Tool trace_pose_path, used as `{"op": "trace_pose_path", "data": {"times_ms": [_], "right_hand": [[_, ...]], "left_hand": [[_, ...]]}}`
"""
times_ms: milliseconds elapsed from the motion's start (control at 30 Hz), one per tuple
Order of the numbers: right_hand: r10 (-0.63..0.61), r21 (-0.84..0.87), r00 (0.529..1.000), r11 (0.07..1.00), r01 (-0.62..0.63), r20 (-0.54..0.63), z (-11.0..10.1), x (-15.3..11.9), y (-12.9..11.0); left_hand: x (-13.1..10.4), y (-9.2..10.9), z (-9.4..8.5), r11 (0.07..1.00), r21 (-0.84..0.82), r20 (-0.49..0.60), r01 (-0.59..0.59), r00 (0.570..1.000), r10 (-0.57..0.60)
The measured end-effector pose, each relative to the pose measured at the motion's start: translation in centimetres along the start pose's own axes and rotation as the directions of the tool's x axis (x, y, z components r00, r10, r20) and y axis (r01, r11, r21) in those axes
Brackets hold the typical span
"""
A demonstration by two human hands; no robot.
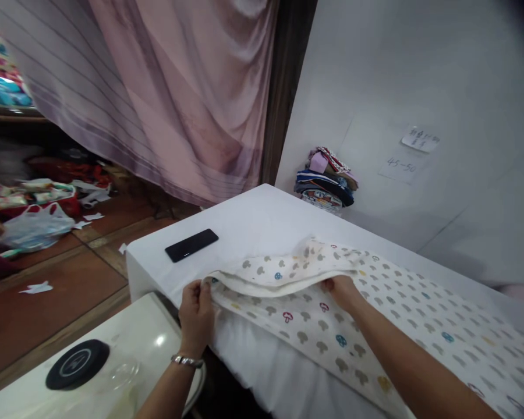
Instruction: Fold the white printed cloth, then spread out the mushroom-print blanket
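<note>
A white cloth printed with small mushrooms (305,317) lies along the white-covered table (262,215), stretching away to the right. My left hand (196,317), with a metal band at the wrist, pinches the left end of the cloth's hemmed edge. Under that edge, farther right, my right hand (343,291) grips the cloth, its fingertips partly hidden by the fabric. Between my hands the hem is lifted and gapes a little, like an opening between two layers. A black phone (192,244) rests on the table beyond my left hand.
A pile of folded fabrics (325,180) stands against the wall at the table's far side. At lower left, a pale surface (126,337) holds a round black object (77,364). A pink curtain (192,99) hangs behind. A plastic bag (39,227) and scraps lie on the tiled floor.
</note>
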State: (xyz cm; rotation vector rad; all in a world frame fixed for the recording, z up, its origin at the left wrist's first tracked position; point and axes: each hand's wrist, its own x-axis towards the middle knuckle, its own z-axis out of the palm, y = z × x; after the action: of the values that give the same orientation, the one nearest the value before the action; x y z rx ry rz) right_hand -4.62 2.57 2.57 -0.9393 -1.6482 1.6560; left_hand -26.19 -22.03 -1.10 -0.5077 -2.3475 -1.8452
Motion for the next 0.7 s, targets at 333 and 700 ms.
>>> {"op": "trace_pose_path", "data": {"times_ms": [333,700], "right_hand": [[-0.038,-0.109,0.981,0.992,0.059,0.188,13.6,13.2,-7.8],[-0.328,-0.503,0.762,0.597,0.625,0.558,3.9,-5.4,2.4]], "left_hand": [[3.0,-0.7,1.5,0.893,0.437,0.068,0.108,0.986,-0.152],[3.4,-1.8,1.4,0.896,0.417,0.042,0.154,0.981,-0.189]]}}
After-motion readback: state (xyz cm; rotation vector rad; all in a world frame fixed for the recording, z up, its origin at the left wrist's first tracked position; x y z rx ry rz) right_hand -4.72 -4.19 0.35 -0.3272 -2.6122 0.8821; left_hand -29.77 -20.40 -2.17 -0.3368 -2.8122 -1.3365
